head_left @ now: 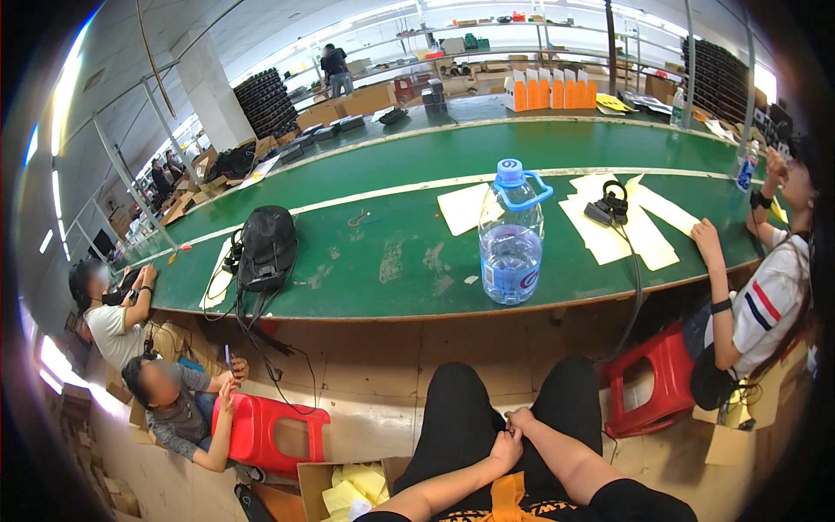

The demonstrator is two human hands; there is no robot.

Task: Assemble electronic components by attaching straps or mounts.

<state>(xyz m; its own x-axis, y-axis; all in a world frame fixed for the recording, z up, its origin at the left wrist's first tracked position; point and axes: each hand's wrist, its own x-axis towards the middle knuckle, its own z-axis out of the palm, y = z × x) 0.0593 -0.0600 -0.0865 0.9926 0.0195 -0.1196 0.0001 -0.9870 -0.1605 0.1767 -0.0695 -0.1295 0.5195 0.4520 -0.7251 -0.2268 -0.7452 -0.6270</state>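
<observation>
My left hand (505, 450) rests in my lap between my black-trousered thighs, its fingers curled. My right hand (521, 421) lies just beyond it, also closed, its fingertips meeting the left hand. Whatever may be between the fingers is too small or hidden to make out. Ahead of my knees, a large clear water bottle (511, 257) with a blue cap and handle stands upright at the green table's (383, 252) near edge, partly filled. Left of it sits a black cap (268, 248) with cables hanging over the edge. Neither hand touches the table or these things.
Yellow paper sheets (591, 230) lie right of the bottle under a black strapped device (613, 204) with a trailing cable. Red stools (270, 431) stand left and right (648, 383). People sit on both sides. A cardboard box (391, 470) with yellow paper is beside my left leg.
</observation>
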